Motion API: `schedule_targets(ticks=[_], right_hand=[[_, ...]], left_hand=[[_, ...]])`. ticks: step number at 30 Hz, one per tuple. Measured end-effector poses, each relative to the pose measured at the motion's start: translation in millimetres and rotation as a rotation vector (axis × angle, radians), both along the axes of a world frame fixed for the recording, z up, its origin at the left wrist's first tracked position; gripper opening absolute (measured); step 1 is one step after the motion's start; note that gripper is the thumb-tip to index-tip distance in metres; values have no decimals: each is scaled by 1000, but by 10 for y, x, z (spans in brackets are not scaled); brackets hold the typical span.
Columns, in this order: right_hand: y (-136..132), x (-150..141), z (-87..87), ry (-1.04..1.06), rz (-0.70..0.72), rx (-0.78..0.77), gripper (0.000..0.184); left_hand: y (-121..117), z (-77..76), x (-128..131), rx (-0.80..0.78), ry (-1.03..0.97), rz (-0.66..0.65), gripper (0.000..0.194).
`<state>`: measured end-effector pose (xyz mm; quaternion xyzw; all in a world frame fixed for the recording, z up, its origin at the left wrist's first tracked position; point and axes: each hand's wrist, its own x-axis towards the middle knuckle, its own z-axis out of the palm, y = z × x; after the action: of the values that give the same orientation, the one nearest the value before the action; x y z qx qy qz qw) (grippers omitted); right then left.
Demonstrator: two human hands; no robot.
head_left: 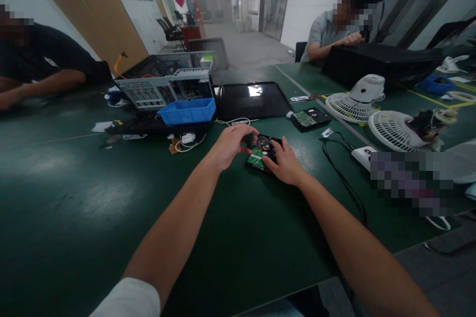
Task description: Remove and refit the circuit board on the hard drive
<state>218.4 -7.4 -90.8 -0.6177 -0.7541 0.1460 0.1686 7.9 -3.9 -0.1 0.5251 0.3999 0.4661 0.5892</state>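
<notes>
Table [178, 228], green. Right hand [287, 164] spread, unclenched, resting on hard drive [256, 158]. Left hand [230, 144] curled at drive's left edge; I can't tell whether it pinches anything. Drive on table, between hands. Beyond: second drive [311, 118], blue tray [189, 113], computer case [147, 94].

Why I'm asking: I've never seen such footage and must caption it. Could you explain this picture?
No machine here: these are a person's own bare hands, seen by one camera worn on the head, looking forward and down. The right hand rests on a hard drive with a green circuit board. The left hand is curled at the drive's left side; whether it pinches something small is unclear. On the green table lie a blue bin, a metal case, a flat black panel, a second drive and white fan parts. Two other people sit nearby.
</notes>
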Motion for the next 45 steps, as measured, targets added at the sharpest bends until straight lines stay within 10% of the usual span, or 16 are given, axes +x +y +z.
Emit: schedule_targets(ticks=[32, 45], right_hand=[[-12, 1, 18, 3, 10, -8, 75], [-15, 2, 10, -3, 7, 8, 74]], left_hand=[[57, -32, -17, -83, -97, 50, 23], [-29, 70, -3, -19, -32, -121, 19]])
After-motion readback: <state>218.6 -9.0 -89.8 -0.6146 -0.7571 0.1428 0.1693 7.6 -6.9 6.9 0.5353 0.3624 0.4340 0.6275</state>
